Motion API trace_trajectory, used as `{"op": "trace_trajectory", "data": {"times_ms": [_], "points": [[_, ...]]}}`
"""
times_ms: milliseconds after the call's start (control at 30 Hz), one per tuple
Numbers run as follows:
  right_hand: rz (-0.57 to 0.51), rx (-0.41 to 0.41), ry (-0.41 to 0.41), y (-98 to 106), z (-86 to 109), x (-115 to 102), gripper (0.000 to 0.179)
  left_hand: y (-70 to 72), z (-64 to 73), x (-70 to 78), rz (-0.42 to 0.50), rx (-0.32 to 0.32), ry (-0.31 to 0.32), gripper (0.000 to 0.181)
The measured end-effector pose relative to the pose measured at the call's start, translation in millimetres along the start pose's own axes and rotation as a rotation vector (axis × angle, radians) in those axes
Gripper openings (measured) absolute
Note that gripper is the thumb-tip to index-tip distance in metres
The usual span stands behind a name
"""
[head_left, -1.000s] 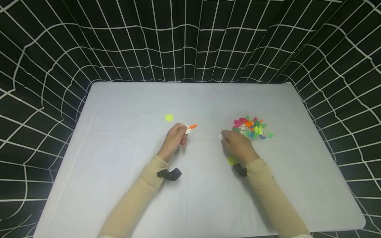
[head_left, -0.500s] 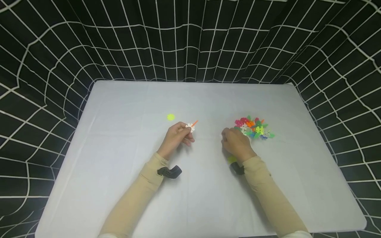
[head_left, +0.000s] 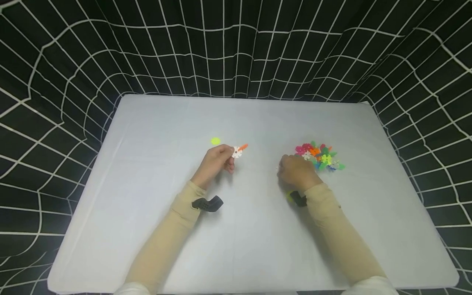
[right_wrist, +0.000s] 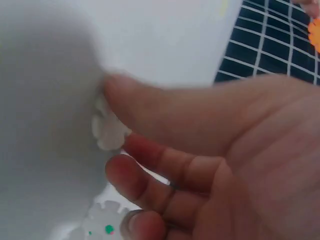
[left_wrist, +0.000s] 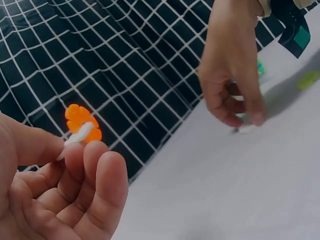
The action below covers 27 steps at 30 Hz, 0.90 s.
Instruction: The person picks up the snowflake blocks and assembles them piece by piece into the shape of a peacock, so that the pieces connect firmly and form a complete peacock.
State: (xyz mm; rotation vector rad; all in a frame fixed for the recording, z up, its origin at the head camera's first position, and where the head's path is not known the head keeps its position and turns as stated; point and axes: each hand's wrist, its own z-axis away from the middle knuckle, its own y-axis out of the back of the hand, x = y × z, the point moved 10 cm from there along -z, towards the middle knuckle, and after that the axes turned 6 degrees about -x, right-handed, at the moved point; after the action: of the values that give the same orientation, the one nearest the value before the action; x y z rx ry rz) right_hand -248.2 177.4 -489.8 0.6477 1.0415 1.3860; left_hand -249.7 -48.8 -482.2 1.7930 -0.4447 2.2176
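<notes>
My left hand (head_left: 217, 159) pinches a white snowflake disc (head_left: 237, 152) between thumb and fingers, raised over the table. An orange snowflake disc (left_wrist: 82, 117) is slotted into it at an angle, pointing away from the hand. Low over the table, just left of the colourful pile, is my right hand (head_left: 298, 170). Its thumb and forefinger pinch another white snowflake disc (right_wrist: 109, 132), mostly covered by the hand in the head view. Below those fingers in the right wrist view lies a further pale disc (right_wrist: 102, 220).
A pile of mixed-colour snowflake discs (head_left: 321, 155) lies beside the right hand. One yellow disc (head_left: 215, 141) sits beyond the left hand; another yellow disc (left_wrist: 307, 80) lies under the right wrist. Dark gridded curtains (head_left: 236, 53) surround the white table (head_left: 166, 131).
The left hand has turned the joined white and orange discs, and the white one now faces the head camera. The right hand stays beside the pile. The head view has shifted slightly.
</notes>
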Motion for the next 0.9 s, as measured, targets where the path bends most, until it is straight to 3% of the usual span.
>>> {"op": "trace_trajectory", "data": {"times_ms": [100, 200, 367, 500, 667, 900], "points": [[-0.077, -0.008, 0.033, 8, -2.4, 0, 0.027, 3.8, -2.9, 11.6, -0.004, 0.010, -0.026, 0.021], [-0.201, 0.033, 0.093, 21, -5.6, -10, 0.023, 6.8, -5.6, 22.2, -0.001, 0.004, -0.054, 0.018], [-0.472, 0.223, 0.246, 53, -0.9, -49, 0.022, 11.3, -8.2, 33.8, 0.042, -0.005, -0.078, 0.018], [-0.632, 0.351, 0.344, 67, 11.1, -78, 0.021, 13.8, -7.7, 38.1, 0.076, 0.026, -0.076, 0.019], [-0.652, 0.443, 0.423, 73, 26.6, -97, 0.022, 7.9, -1.5, 40.6, 0.113, 0.045, -0.083, 0.020], [-0.608, 0.533, 0.513, 78, 36.0, -103, 0.018, 0.2, 5.7, 47.4, 0.119, 0.044, -0.144, 0.023]]}}
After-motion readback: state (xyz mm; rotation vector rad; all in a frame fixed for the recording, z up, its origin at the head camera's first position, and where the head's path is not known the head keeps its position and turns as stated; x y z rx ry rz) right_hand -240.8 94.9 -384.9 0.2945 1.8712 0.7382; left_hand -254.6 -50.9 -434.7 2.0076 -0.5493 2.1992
